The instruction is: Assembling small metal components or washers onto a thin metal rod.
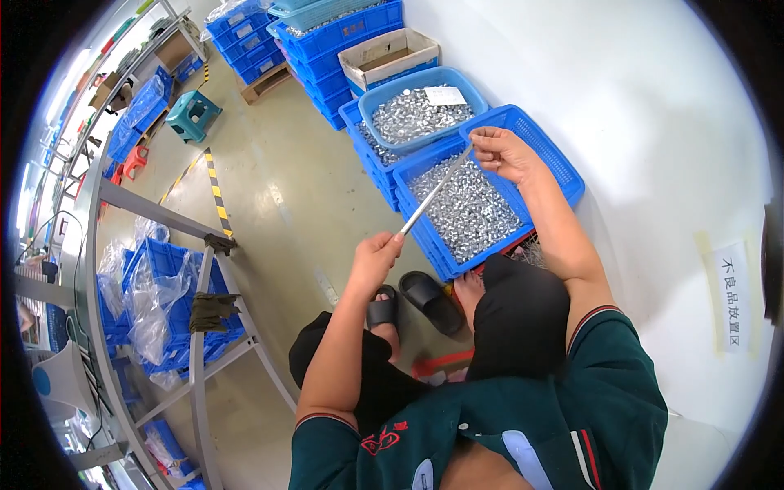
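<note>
A thin, straight silvery rod (433,194) slants up between my hands, over a blue crate (441,265) filled with small shiny metal pieces (469,208). My left hand (376,261) is closed around the rod's lower, nearer end. At its upper, farther end, the fingertips of my right hand (504,153) are pinched together. Whether a small piece is also between those right fingers is too small to tell. A deeper blue basket (563,167) with perforated walls lies partly behind my right forearm.
Beyond the crate, a light-blue basket (376,106) of metal pieces carries a white paper slip (445,96). Stacked blue crates (327,73) stand farther back. A metal frame (200,327) rises on the left; a white wall (653,122) borders the right. A black slipper (431,302) lies between my feet.
</note>
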The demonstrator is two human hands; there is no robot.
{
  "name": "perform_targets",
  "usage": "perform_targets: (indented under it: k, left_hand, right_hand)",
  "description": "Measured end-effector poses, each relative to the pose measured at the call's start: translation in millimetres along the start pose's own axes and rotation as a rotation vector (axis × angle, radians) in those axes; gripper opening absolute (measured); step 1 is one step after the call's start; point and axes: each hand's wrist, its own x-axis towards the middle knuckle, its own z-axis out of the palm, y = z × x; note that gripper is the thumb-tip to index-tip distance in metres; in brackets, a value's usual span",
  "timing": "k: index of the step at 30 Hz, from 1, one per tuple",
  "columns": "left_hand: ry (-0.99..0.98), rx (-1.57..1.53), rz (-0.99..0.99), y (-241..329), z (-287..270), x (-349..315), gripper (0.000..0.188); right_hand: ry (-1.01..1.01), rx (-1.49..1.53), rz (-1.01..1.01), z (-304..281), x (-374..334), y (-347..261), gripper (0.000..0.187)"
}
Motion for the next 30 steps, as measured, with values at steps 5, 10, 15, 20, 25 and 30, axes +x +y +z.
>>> perform_targets:
  k: [5,10,15,20,25,30]
  left_hand:
    - [0.031,0.117,0.068,-1,0,0,0.032]
    - [0.095,0.102,0.075,-1,8,5,0.035]
    - [0.124,-0.035,-0.030,1,9,11,0.033]
    - [0.099,-0.092,-0.063,5,5,7,0.032]
    - [0.073,-0.088,-0.055,2,4,7,0.033]
    - [0.039,-0.008,-0.029,-2,2,6,0.033]
  right_hand:
    - [0.044,-0.132,-0.001,2,-2,1,0.014]
    - [-0.083,-0.293,0.164,41,-2,45,0.014]
    - [-0.316,-0.201,0.398,37,-4,58,0.022]
    - [-0.110,0.100,0.308,4,7,60,0.019]
    - [0.080,0.247,0.256,2,10,49,0.025]
    - [0.078,0.359,0.197,-7,11,40,0.027]
